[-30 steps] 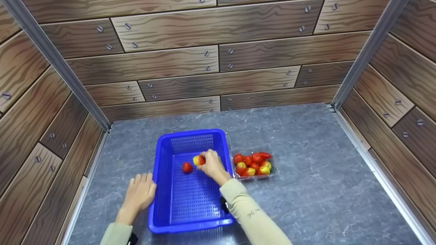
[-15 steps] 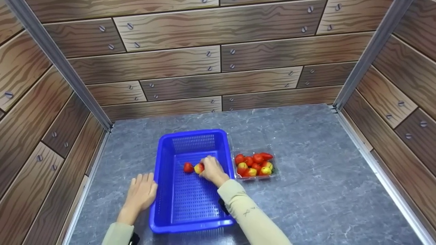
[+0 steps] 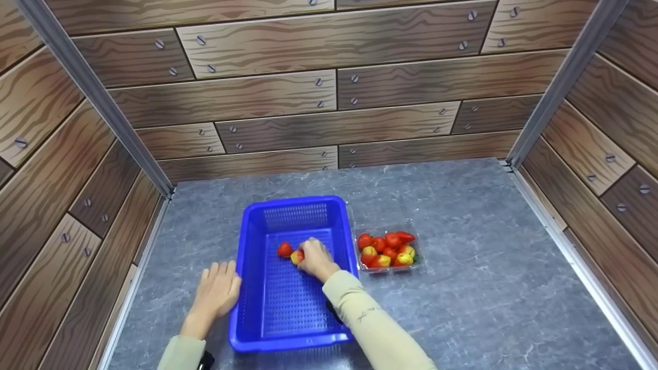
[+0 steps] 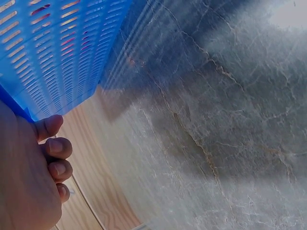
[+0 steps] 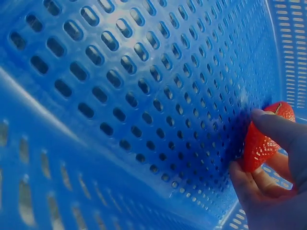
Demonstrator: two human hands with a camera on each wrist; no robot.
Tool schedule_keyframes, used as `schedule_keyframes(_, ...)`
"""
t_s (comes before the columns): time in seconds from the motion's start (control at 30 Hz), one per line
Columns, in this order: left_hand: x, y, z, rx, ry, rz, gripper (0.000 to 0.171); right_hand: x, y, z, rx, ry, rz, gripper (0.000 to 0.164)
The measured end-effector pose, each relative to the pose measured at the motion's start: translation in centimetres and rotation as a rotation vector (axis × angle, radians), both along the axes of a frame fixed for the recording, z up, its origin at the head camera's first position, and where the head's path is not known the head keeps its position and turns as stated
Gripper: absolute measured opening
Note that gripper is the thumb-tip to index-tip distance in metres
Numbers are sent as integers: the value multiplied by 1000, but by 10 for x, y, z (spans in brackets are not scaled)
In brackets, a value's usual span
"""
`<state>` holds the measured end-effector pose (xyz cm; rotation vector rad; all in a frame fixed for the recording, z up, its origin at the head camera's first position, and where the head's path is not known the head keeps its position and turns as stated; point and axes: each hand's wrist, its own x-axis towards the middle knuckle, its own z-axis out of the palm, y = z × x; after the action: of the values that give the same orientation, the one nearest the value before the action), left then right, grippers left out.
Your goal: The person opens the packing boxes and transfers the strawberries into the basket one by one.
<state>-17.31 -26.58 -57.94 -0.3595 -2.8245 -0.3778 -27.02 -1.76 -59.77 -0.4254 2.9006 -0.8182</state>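
A blue plastic basket (image 3: 288, 341) with slotted walls stands in front of me. Inside it, my right hand (image 3: 316, 259) pinches a red and yellow strawberry (image 3: 296, 257) between thumb and fingers, low over the perforated floor. Its red, dotted side (image 5: 261, 146) faces the right wrist camera; part of the fruit is hidden by the fingers. A small red fruit (image 3: 285, 250) lies on the basket floor just left of it. My left hand (image 3: 218, 290) rests against the basket's left rim from outside, fingers extended in the head view; the left wrist view shows its fingertips beside the slotted wall.
Right of the basket is a clear plastic box (image 3: 396, 270) with several red and yellow fruits (image 3: 388, 250), its transparent lid folded back. Both stand on a grey marbled tabletop (image 3: 488, 257). Wood-patterned panels (image 3: 329, 92) enclose the back and sides.
My right hand has lowered the red and yellow strawberry to the basket floor, beside the red fruit. The left hand stays at the rim.
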Motion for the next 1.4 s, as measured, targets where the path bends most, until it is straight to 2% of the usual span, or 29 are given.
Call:
schedule_keyframes(0.37, 1, 2, -1, 3, 38, 0, 12, -3, 0, -3, 35, 75, -101, 24)
schedule_keyframes(0.73, 2, 3, -2, 20, 6, -5, 18, -5, 0, -7, -4, 80, -129, 28)
schedule_keyframes(1.0, 1, 2, -1, 22, -24, 5, 24, -6, 0, -6, -24, 85, -196, 32)
schedule_keyframes(1.27, 1, 2, 1, 16, -21, 4, 19, -7, -2, -2, -15, 22, -187, 41)
schedule_keyframes(1.4, 1, 1, 0, 14, -22, 10, 23, -7, -2, -2, -14, 0, -150, 39)
